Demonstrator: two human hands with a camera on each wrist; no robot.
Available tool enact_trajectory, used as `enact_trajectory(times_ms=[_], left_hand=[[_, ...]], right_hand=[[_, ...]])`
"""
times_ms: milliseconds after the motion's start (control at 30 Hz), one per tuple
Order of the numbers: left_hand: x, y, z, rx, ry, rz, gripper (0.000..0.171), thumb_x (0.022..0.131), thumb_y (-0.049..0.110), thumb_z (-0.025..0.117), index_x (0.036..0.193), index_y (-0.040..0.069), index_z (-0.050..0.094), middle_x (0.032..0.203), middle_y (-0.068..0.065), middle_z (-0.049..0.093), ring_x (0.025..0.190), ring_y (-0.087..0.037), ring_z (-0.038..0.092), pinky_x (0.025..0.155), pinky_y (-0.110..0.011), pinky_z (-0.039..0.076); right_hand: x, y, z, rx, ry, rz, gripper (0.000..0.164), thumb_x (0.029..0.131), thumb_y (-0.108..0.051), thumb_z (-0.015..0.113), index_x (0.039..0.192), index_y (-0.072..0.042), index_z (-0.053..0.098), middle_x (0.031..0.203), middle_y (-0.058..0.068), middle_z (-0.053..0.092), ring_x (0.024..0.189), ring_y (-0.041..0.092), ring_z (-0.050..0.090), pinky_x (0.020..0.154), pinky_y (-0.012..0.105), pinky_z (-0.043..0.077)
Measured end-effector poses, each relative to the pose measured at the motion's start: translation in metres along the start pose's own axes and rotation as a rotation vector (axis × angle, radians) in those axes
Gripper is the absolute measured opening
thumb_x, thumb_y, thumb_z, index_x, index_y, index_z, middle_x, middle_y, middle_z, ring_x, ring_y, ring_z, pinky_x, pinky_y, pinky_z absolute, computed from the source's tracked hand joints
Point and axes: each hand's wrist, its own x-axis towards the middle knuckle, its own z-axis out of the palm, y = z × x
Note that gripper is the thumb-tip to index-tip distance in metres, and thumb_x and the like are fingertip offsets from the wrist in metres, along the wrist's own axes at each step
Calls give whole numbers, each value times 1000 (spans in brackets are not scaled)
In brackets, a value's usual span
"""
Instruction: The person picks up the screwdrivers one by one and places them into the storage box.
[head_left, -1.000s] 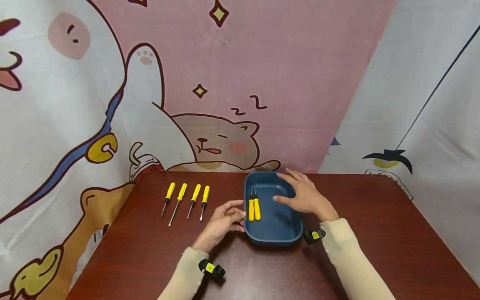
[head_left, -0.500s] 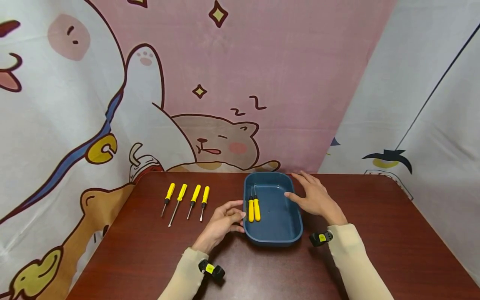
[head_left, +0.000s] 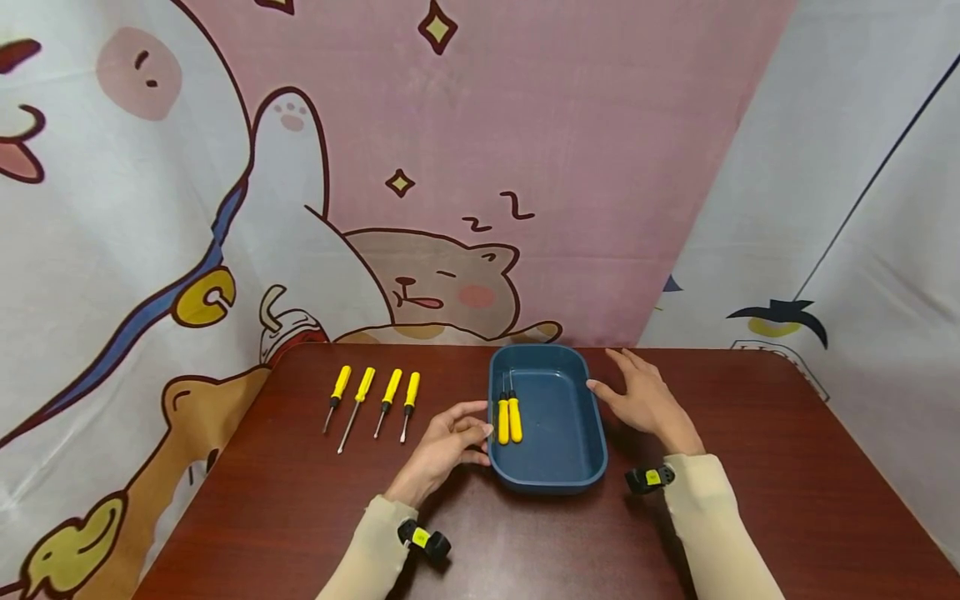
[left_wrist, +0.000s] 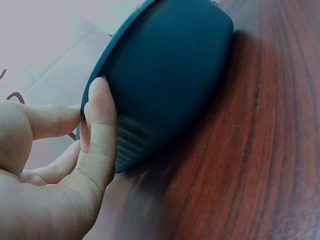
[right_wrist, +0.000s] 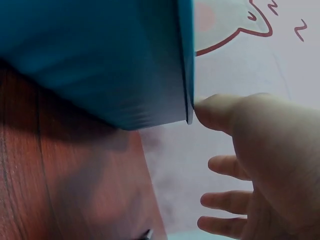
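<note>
A dark blue plastic tray with rounded corners sits at the back middle of the table. Inside, along its left wall, lie two small yellow-handled screwdrivers, side by side, with thin shafts pointing away. My left hand pinches the tray's left rim; in the left wrist view its fingertips meet the wall and edge. Beyond the right rim my right hand is spread and holds nothing. Its thumb is at the rim in the right wrist view, but I cannot tell whether they touch.
Left of the tray, several yellow-handled screwdrivers lie in a row with their tips toward me. The reddish-brown wooden table ends at a cartoon-printed curtain. Each wrist wears a black camera.
My right hand has moved right, from above the tray's interior to just outside its right rim. The left hand, the tray and the screwdrivers look unmoved.
</note>
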Motion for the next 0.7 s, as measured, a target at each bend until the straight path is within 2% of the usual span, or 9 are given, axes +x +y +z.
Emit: enact_trajectory(times_ms=[433,700], left_hand=[[-1,1,0,25,3,1,52,99,7,65,147,-1,48,115,-31,62,76,-18,64,67,-29,63],[-1,1,0,20,2,-3,52,99,7,65,147,-1,48,113,-29,63,76,-17,64,67,-29,63]], right_hand=[[-5,19,-8,-26,-9,78,81,96,-35,68,158,2,29,157,37,29,141,59,29,110,76,34],[-6,27,-6,-52,-26,105,82,94,-35,68,154,8,33,148,41,38,131,59,45,105,73,42]])
